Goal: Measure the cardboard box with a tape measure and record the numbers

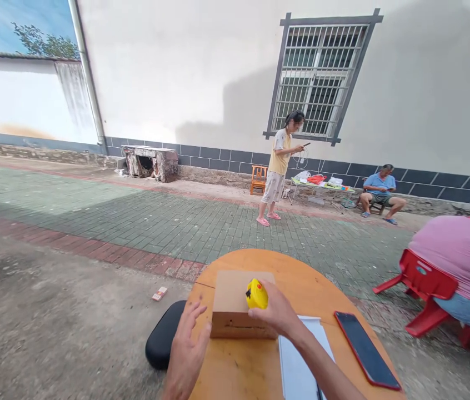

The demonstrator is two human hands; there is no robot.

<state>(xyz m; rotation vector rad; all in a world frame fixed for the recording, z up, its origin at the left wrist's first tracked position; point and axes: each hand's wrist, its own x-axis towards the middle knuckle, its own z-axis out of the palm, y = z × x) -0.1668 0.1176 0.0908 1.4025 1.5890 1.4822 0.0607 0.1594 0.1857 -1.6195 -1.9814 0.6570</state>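
A brown cardboard box [230, 303] lies on a round wooden table [297, 278]. My right hand [279, 314] is closed round a small yellow tape measure [256, 294] and holds it on the box's right side. My left hand [187, 350] is open with fingers spread, at the box's left edge near the table rim; whether it touches the box I cannot tell.
White paper [301, 361] and a red-cased phone [366, 350] lie on the table's right. A black stool [162, 341] stands at the left. A seated person in pink [464, 261] on a red chair [424, 294]; a standing person [279, 166] and another seated [380, 191] by the wall.
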